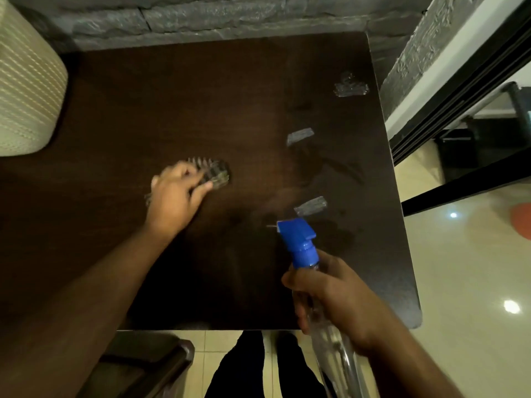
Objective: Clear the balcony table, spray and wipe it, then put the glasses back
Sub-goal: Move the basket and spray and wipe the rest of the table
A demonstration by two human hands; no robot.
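The left hand (pixel 175 193) presses a dark cloth (pixel 214 173) on the table (pixel 143 110) while the right hand (pixel 330 291) grips the spray bottle (pixel 300 245) above the near edge – wet patches on the right may get missed, and no glasses are visible.

The left arm is stretched forward, bare to the elbow, and the left hand (pixel 175 193) is held palm down with its fingers curled over a crumpled cloth (pixel 214 175), blurred at the knuckles. The right hand (pixel 330 294) is kept nearer the body, its fingers wrapped round the neck of a spray bottle (pixel 300 239).
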